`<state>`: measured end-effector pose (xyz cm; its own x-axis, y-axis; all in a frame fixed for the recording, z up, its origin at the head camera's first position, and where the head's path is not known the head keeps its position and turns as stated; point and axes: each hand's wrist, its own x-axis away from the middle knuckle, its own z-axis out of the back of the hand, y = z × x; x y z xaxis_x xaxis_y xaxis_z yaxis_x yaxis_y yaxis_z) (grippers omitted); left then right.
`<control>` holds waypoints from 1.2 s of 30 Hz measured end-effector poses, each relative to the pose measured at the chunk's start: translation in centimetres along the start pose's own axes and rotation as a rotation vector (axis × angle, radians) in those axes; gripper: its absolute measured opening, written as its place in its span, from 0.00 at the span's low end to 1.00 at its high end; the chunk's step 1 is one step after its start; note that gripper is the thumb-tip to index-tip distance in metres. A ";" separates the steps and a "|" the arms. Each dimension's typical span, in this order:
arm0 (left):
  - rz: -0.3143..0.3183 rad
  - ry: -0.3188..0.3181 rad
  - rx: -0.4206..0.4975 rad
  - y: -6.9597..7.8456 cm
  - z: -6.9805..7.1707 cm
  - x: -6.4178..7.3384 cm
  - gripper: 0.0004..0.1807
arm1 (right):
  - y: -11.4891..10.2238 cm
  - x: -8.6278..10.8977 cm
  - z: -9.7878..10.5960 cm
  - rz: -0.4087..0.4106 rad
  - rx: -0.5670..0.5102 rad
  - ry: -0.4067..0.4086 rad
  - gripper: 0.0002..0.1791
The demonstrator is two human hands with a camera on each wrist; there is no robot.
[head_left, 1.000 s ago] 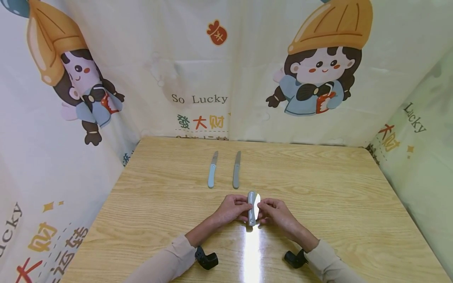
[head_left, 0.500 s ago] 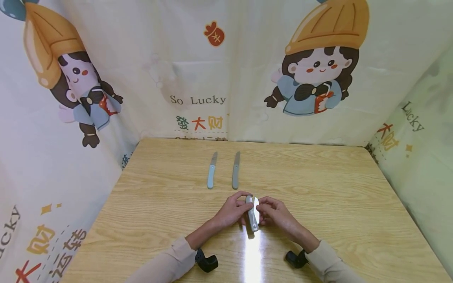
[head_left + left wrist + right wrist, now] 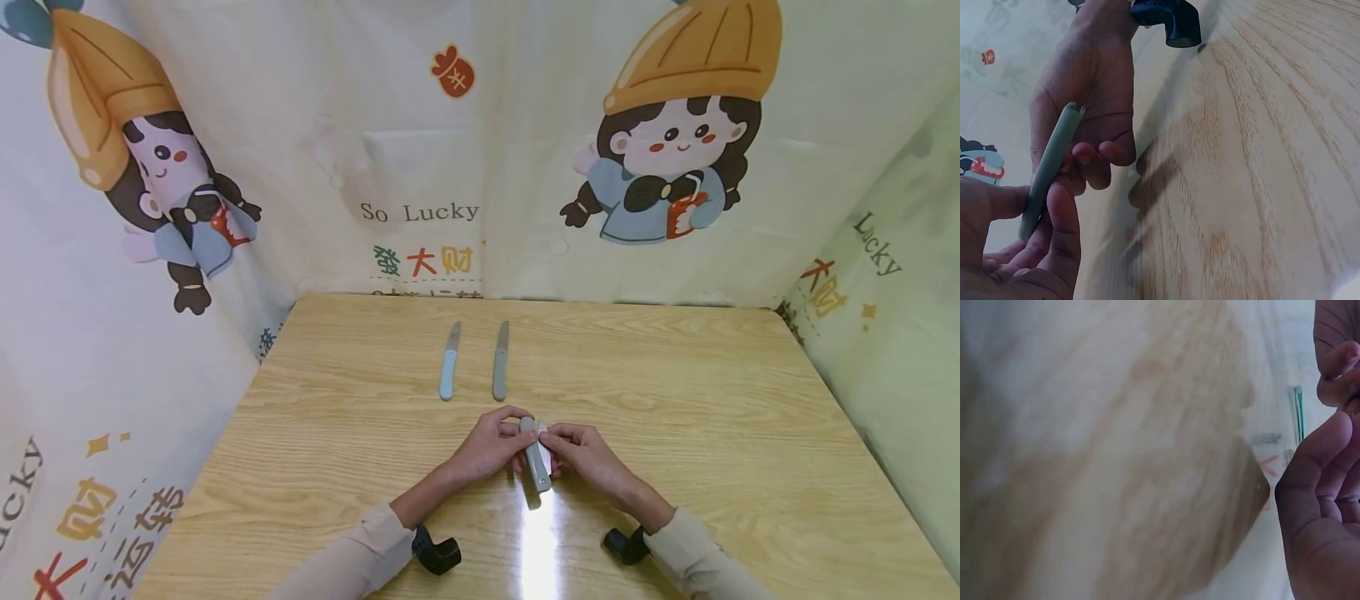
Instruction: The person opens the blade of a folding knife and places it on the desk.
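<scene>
A folding knife with a grey handle (image 3: 536,463) is held between both hands above the table. My left hand (image 3: 491,443) grips the handle, its thumb lying across the upper part. Beside the handle, on its right, shows the pale blade (image 3: 546,460), standing at a narrow angle to it. My right hand (image 3: 588,454) pinches the blade with thumb and fingers. In the left wrist view the handle (image 3: 1050,169) appears edge-on between the left thumb and fingers, and the blade is hidden. The right wrist view shows both hands at its right edge, without the knife plainly visible.
Two opened folding knives lie side by side farther back: one with a light blue handle (image 3: 447,375), one with a grey handle (image 3: 500,375). A wooden table (image 3: 337,467) carries them. Printed cloth (image 3: 525,167) hangs behind it and at both sides.
The held knife has tilted, its lower end shifting slightly right and towards me. The blade's bright glare has faded. My right fingers have moved a little left, nearer the handle.
</scene>
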<state>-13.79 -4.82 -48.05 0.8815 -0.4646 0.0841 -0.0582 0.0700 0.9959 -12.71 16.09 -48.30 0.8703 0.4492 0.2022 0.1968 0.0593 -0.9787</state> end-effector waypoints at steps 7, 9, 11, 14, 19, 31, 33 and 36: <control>-0.001 0.016 -0.006 0.0 -0.4 0.0 0.15 | 0.2 0.1 0.0 0.004 0.009 0.005 0.17; 0.007 0.014 -0.014 0.1 -0.4 0.0 0.15 | 0.2 0.2 0.0 0.002 0.019 -0.001 0.17; 0.014 0.016 -0.020 0.3 -0.4 -0.1 0.16 | 0.1 0.2 0.1 -0.009 0.024 -0.002 0.16; 0.020 0.023 -0.032 0.5 -0.4 -0.2 0.17 | 0.1 0.2 0.1 -0.022 0.028 0.001 0.15; 0.029 0.032 -0.026 0.4 -0.3 -0.2 0.17 | 0.0 0.2 0.0 -0.004 0.028 -0.010 0.15; 0.032 0.054 -0.015 0.9 -0.4 -0.5 0.19 | -0.3 0.3 0.1 0.004 0.025 -0.045 0.16; 0.032 0.050 -0.015 0.9 -0.4 -0.5 0.19 | -0.4 0.4 0.2 0.004 0.027 -0.049 0.16; 0.034 0.048 -0.018 0.8 -0.4 -0.5 0.19 | -0.4 0.5 0.2 0.003 0.025 -0.054 0.15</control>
<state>-14.06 -4.17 -47.30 0.9005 -0.4191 0.1161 -0.0809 0.1009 0.9916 -12.49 16.46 -47.85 0.8450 0.4971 0.1973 0.1820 0.0796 -0.9801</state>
